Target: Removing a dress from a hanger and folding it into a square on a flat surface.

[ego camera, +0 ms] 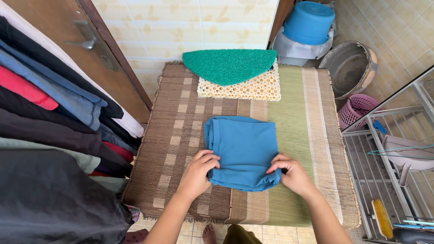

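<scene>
A folded blue garment (242,147) lies in the middle of a woven mat (176,135) spread over a low surface. My left hand (199,174) grips the garment's near left corner, fingers curled over the fold. On the near right corner my right hand (291,174) pinches the cloth edge. Both hands sit at the near end of the cloth, whose rolled edge is raised slightly between them.
A green half-round mat (228,65) lies over a cream lattice mat (244,88) at the far end. Hanging clothes (49,117) crowd the left. A blue bucket (308,22), metal basin (350,68), pink basket (357,110) and wire rack (393,171) stand right.
</scene>
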